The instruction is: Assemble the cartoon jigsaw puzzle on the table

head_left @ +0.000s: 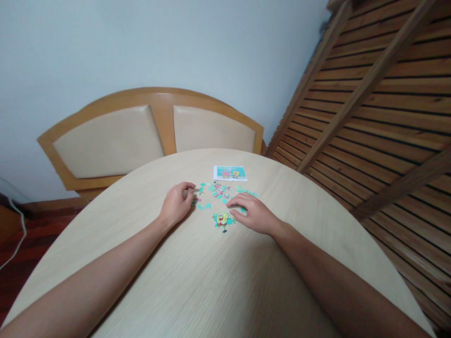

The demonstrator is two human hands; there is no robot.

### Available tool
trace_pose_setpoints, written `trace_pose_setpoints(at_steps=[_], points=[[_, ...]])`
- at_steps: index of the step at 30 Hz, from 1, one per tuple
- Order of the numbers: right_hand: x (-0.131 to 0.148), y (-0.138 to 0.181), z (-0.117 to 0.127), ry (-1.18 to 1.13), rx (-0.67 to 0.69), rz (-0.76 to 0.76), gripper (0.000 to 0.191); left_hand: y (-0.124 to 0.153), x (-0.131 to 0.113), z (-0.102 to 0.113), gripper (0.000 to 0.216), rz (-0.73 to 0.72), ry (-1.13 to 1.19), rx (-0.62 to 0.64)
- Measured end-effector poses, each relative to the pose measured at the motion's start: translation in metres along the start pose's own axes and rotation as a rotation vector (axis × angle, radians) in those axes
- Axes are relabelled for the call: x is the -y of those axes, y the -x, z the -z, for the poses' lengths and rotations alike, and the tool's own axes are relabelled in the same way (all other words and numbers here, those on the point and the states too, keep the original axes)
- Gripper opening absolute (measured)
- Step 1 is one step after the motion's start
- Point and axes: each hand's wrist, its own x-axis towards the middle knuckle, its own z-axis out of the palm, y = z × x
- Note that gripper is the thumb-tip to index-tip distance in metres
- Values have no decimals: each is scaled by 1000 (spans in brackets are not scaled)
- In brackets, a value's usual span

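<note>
Loose jigsaw puzzle pieces (220, 190), turquoise and pink, lie scattered in the middle of the table. Nearer to me is a partly joined puzzle section (221, 219) with a yellow cartoon sponge figure on turquoise. My left hand (178, 203) rests at the left edge of the loose pieces, its fingers loosely curved and apart, with no piece visible in them. Just right of and above the joined section is my right hand (254, 213), thumb and fingers apart. It partly covers some turquoise pieces, and nothing shows in its grip.
A reference picture (230, 173) of the cartoon lies flat behind the pieces. The round wooden table (197, 291) has its far edge close to a padded wooden headboard (165, 98). A slatted wooden panel (369, 103) leans at the right. A white cable (23, 225) hangs at the left.
</note>
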Motion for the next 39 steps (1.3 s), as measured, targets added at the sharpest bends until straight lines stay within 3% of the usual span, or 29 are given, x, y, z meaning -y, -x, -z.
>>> trace_pose_setpoints(at_steps=[19,28,35,39], points=[[-10,1,-3,119,-10,-185,21,0,4,-4,17,-44,16,103],[-14,5,-2,243,-37,-331,41,0,5,-5,18,-56,1,99],[-8,5,-2,257,85,-226,38,2,-1,-3,18,-85,-65,93],[-8,4,-2,243,74,-225,33,4,-7,-1,20,-126,-96,100]])
